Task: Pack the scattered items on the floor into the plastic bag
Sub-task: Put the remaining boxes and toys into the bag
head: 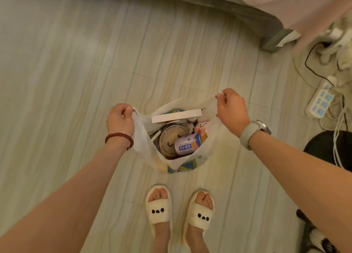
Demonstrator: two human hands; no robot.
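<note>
A white plastic bag (142, 138) hangs open between my hands above the pale floor. My left hand (120, 118) grips its left handle and my right hand (231, 108) grips its right handle, pulling the mouth wide. Inside lie a flat white box (176, 115), a round tan lid or bowl (169, 138), a blue-and-white can (187, 144) on its side and some patterned packets (202, 124). My left wrist wears a red bead bracelet, my right wrist a grey watch.
My feet in white fuzzy slippers (159, 209) stand just behind the bag. A bed corner (270, 33) is at the upper right. A power strip (320, 102) with tangled cables lies at the right, near a black round object (327, 148).
</note>
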